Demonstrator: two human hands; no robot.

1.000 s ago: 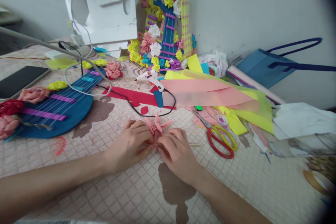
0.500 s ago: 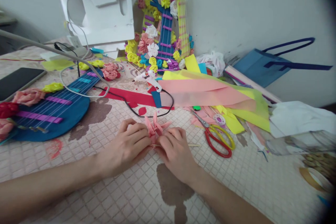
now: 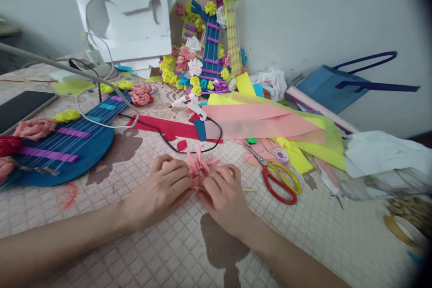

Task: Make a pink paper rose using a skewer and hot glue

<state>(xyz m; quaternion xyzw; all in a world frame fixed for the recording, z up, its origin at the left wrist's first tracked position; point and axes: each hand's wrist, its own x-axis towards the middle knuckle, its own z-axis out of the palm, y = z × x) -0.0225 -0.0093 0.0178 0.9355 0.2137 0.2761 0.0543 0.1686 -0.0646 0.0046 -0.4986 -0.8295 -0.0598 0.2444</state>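
Between my hands is a pink paper flower [image 3: 198, 165] with pointed petals standing up. My left hand [image 3: 165, 189] pinches its base from the left, fingers curled. From the right, my right hand [image 3: 224, 195] grips the same base, with a thin wooden stick [image 3: 249, 189] poking out beyond its fingers. The fingertips of both hands nearly meet under the petals, and they hide the base. Red-and-yellow-handled scissors [image 3: 278, 184] lie to the right of my right hand. Behind the flower, a white glue gun [image 3: 191, 103] rests with its black cord looping toward me.
A blue paper guitar [image 3: 77, 144] with paper roses lies at left beside a phone [image 3: 25, 108]. Pink paper strips [image 3: 263, 119] spread behind the scissors. Decorated guitars [image 3: 211, 49] lean on the wall near white foam [image 3: 124, 18]. A clear jar [image 3: 374, 184] lies at right.
The view has shifted slightly, so background items sit a little further left. My hands keep their hold on the flower, with almost no visible finger movement.
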